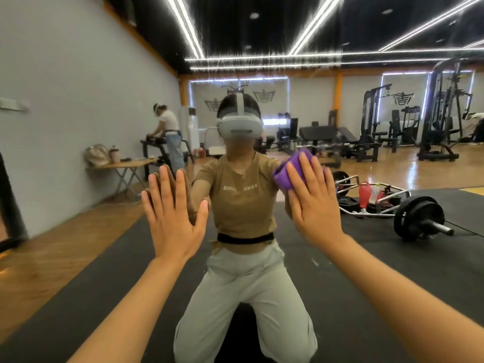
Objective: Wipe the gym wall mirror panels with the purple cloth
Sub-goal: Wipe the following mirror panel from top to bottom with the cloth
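The right hand [311, 205] presses the purple cloth [290, 171] flat against the mirror [262, 61], fingers straight and spread; its grip is fully open, with nothing curled round the cloth, which bunches out above and to the left of the fingertips. The left hand [174, 218] lies to the left of the cloth, palm flat on the glass, fingers straight and apart, its grip likewise open and holding nothing. Both hands meet their own reflections.

Between the hands, the mirror shows the kneeling person in a tan shirt and pale trousers on a dark floor mat [366, 284]. To the right of the cloth, reflected, a loaded barbell [419, 218] lies on the mat beside a metal frame with a red bottle [364, 192] in it; weight machines [440, 113] stand further behind. Left of the cloth, well apart, a folding table [125, 163] carries a bag, and another person stands beyond it by the grey wall. Streaks on the glass blur the ceiling lights above the cloth.
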Available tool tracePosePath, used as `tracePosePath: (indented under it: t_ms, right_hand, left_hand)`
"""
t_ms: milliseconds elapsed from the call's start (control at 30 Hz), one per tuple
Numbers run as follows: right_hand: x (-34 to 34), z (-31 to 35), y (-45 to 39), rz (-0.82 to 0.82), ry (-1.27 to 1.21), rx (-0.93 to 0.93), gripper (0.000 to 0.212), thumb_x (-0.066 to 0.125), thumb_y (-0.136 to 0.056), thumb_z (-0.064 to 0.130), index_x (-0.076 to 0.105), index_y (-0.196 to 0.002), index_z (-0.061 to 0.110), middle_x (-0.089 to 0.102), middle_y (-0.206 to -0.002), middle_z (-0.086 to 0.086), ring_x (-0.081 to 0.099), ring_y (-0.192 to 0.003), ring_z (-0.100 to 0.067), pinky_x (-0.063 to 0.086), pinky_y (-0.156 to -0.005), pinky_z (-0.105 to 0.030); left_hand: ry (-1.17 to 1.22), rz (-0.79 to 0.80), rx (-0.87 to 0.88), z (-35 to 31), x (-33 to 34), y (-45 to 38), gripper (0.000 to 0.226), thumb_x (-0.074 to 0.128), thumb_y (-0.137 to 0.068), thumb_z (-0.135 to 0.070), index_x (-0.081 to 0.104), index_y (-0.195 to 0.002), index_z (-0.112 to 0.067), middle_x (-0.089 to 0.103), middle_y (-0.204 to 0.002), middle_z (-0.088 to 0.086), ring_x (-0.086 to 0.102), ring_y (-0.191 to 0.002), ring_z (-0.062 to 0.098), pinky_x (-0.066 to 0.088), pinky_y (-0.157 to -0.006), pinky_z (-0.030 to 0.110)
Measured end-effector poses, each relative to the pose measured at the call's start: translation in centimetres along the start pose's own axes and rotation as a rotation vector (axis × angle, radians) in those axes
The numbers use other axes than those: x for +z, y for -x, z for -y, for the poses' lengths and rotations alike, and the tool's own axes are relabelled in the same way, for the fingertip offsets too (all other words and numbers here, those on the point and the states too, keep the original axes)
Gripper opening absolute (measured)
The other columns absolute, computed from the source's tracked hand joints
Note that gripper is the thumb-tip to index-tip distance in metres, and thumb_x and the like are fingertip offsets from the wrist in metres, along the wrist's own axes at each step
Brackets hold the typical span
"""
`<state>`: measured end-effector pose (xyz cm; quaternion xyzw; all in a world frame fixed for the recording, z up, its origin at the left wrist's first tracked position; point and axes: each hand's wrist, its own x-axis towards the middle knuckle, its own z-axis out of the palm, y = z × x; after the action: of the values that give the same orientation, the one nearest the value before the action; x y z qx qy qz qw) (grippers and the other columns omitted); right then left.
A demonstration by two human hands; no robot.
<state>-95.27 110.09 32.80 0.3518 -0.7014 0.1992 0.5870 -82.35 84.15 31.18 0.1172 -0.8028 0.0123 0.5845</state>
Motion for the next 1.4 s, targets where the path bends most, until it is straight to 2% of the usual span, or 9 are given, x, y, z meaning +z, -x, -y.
tracePosePath:
  t_ms: [167,367,567,767,900,1000,1200,1300,1400]
  right_hand:
    - [-0.7,-0.7,-4.4,-0.072,0.005,-0.003,0.055,0.043,-0.106,0.021,0.026,-0.158,0.02,0.021,-0.165,-0.017,0.015,-0.154,-0.034,0.01,-0.126,-0.05]
    - [0.8,0.0,2.7,-0.065,-0.012,-0.027,0.057,0.043,-0.102,0.017,0.029,-0.157,0.021,0.024,-0.164,-0.014,0.01,-0.155,-0.034,0.008,-0.126,-0.05]
    - [2.9,1.7,15.4,0.127,0.005,-0.03,0.058,0.043,-0.099,0.027,0.026,-0.155,0.029,0.005,-0.17,0.002,0.005,-0.156,-0.029,0.004,-0.126,-0.048]
    - [3.3,2.7,23.1,0.291,0.025,-0.025,0.052,0.02,-0.11,0.035,0.013,-0.162,0.031,0.002,-0.17,0.001,0.002,-0.157,-0.027,0.003,-0.126,-0.046]
    - [2.9,2.4,23.3,0.309,0.014,-0.01,0.054,0.021,-0.11,0.034,0.009,-0.162,0.032,0.003,-0.17,0.004,0.003,-0.157,-0.023,0.003,-0.127,-0.043]
    - [2.3,3.1,20.2,0.209,-0.013,0.098,0.062,0.036,-0.106,0.03,0.011,-0.163,0.029,0.005,-0.17,0.002,0.008,-0.157,-0.026,0.005,-0.127,-0.044]
    - [1.7,3.8,10.8,0.115,-0.053,0.271,0.06,0.033,-0.107,0.028,0.01,-0.161,0.013,0.0,-0.168,-0.009,-0.002,-0.156,-0.029,0.0,-0.127,-0.045]
    - [2.2,3.6,11.9,0.102,-0.042,0.26,0.06,0.035,-0.106,0.028,0.013,-0.16,0.012,0.009,-0.167,-0.016,-0.001,-0.157,-0.029,0.001,-0.127,-0.044]
    - [3.0,3.8,16.8,0.088,-0.028,0.233,0.062,0.037,-0.105,0.031,0.017,-0.16,0.012,0.001,-0.17,-0.009,0.0,-0.157,-0.028,0.001,-0.127,-0.044]
  left_hand:
    - [0.012,0.013,0.0,-0.2,0.1,1.1,0.076,0.033,-0.101,-0.053,0.011,-0.162,-0.013,-0.007,-0.168,0.007,-0.009,-0.156,0.027,-0.001,-0.125,0.054]
    - [0.019,0.005,0.015,-0.3,1.2,3.2,0.074,0.032,-0.103,-0.051,0.013,-0.161,-0.01,0.0,-0.168,0.014,-0.005,-0.155,0.032,-0.002,-0.124,0.054]
    - [-0.007,-0.015,0.034,-0.6,3.4,6.8,0.072,0.034,-0.104,-0.047,0.007,-0.161,-0.014,-0.003,-0.167,0.011,-0.007,-0.155,0.03,-0.002,-0.123,0.057]
    - [0.027,0.011,0.018,-1.1,3.3,7.2,0.07,0.027,-0.106,-0.049,0.003,-0.162,-0.015,-0.001,-0.167,0.013,-0.006,-0.154,0.033,-0.002,-0.123,0.057]
    - [-0.005,0.043,0.029,-1.0,3.7,8.8,0.07,0.023,-0.107,-0.053,-0.002,-0.161,-0.016,-0.013,-0.167,0.008,-0.013,-0.154,0.03,-0.003,-0.123,0.056]
    - [-0.016,0.038,0.035,-1.0,3.8,8.9,0.07,0.023,-0.107,-0.052,-0.006,-0.161,-0.018,-0.017,-0.167,0.005,-0.014,-0.154,0.03,-0.003,-0.124,0.056]
    - [0.003,0.032,0.027,-1.2,3.9,8.9,0.07,0.024,-0.107,-0.051,-0.002,-0.161,-0.014,0.002,-0.166,0.02,-0.008,-0.154,0.035,-0.001,-0.123,0.058]
    - [0.006,0.03,0.023,-1.3,3.8,8.8,0.07,0.024,-0.107,-0.05,0.0,-0.161,-0.013,0.006,-0.165,0.024,-0.002,-0.153,0.041,-0.002,-0.123,0.057]
    - [0.007,0.024,0.022,-1.3,3.7,8.9,0.07,0.023,-0.108,-0.051,-0.001,-0.161,-0.013,0.006,-0.165,0.024,-0.005,-0.153,0.038,-0.002,-0.123,0.056]
